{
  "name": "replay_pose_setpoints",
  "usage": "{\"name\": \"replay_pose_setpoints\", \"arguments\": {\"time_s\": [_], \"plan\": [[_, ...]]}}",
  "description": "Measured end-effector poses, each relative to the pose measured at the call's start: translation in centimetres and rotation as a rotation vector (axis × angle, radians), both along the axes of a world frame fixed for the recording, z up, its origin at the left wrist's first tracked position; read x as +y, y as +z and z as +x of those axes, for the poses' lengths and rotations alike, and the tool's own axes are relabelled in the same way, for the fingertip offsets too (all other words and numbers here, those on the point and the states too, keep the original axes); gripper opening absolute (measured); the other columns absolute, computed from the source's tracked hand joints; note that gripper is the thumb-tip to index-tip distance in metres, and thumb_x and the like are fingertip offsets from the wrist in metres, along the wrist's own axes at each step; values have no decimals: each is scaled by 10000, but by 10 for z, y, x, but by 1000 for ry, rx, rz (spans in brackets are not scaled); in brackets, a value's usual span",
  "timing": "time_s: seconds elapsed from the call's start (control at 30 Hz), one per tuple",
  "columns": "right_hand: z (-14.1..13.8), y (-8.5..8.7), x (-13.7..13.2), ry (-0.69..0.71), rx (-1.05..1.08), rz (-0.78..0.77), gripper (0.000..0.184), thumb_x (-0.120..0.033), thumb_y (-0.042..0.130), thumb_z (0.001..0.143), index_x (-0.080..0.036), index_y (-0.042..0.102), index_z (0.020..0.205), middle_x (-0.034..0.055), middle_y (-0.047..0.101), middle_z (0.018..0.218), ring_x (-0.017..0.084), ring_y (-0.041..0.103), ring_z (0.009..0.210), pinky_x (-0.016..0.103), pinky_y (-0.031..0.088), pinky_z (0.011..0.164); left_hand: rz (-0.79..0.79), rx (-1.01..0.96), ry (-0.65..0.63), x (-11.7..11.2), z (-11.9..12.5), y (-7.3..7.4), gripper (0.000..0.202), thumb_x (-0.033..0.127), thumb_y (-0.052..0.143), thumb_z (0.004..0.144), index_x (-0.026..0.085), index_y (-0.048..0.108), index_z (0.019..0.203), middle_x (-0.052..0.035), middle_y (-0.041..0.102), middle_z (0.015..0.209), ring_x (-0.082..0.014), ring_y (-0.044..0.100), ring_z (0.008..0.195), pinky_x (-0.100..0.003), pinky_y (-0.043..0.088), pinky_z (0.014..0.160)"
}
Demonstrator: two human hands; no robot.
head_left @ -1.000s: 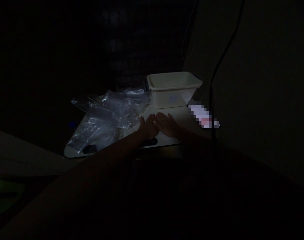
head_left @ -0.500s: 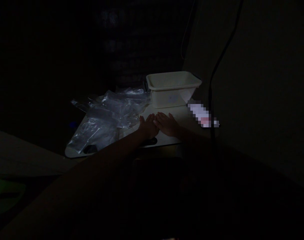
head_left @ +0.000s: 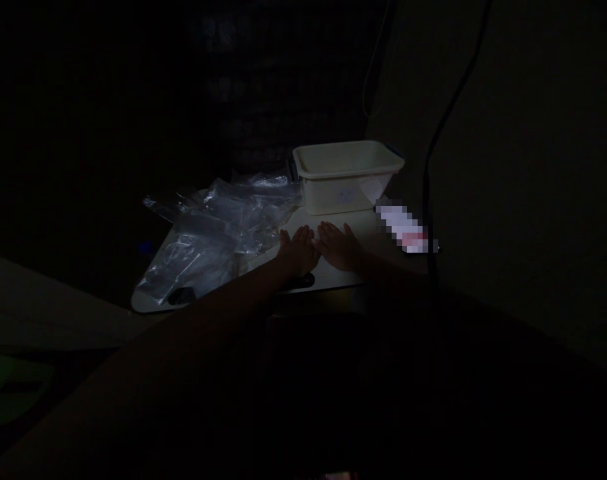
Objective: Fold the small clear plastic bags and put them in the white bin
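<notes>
Both my hands lie over a small white table [head_left: 353,272] in a very dark room. My left hand [head_left: 299,252] is flat with its fingers stretched out and the thumb apart. Close beside it, my right hand [head_left: 339,247] is also flat, its fingertips near or touching the left hand; I cannot tell which. Neither hand visibly holds anything. Left of my hands spreads a pile of clear plastic bags [head_left: 223,220]. Beyond my hands stands a cream plastic bin [head_left: 328,195], its open top facing up.
A lit, pixelated phone-like object [head_left: 403,227] lies at the table's right. A dark cable [head_left: 450,107] hangs in front of it. Oval cutouts [head_left: 182,296] sit along the near edge. A green object [head_left: 18,390] is at lower left; a wall stands to the right.
My right hand has shifted slightly to the right, away from the left hand. The left hand has barely moved. The view has shifted a little.
</notes>
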State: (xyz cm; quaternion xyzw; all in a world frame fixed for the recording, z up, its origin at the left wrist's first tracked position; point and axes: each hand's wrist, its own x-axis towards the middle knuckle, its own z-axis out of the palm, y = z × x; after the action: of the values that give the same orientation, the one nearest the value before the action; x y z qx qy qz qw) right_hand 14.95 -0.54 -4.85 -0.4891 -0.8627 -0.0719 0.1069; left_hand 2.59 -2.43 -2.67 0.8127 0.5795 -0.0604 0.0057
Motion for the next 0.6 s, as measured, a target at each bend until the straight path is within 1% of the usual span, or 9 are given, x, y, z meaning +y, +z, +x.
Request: {"name": "replay_pose_setpoints", "arguments": {"time_s": [0.1,0.23,0.37,0.6], "plan": [[4,0,0,-30,7,-5,486,-357,175,853,-91,381,1203,159,338,1296,233,294,1196,503,188,945,21,-9,-2,1,-1,-2,537,334,103,839,61,192,1293,-142,160,1366,-247,111,1254,-563,82,942],[13,-1,0,-29,40,16,467,-361,192,850,-125,405,1192,148,357,1287,237,308,1189,501,182,948,35,3,-13,1,-1,-3,556,360,107,839,49,187,1292,-149,155,1366,-261,107,1253,-565,92,941],[21,-4,1,-30,62,38,455,-361,193,849,-138,411,1180,147,360,1286,242,311,1186,525,173,943,34,18,-11,2,-1,-4,551,365,124,838,65,194,1295,-144,163,1365,-270,106,1252,-562,100,942],[28,-11,6,-52,101,67,428,-356,213,847,-160,416,1169,129,390,1270,234,311,1186,523,147,961,32,15,-18,2,-2,-3,554,365,113,838,59,192,1294,-146,151,1367,-265,113,1252,-563,105,941]]}}
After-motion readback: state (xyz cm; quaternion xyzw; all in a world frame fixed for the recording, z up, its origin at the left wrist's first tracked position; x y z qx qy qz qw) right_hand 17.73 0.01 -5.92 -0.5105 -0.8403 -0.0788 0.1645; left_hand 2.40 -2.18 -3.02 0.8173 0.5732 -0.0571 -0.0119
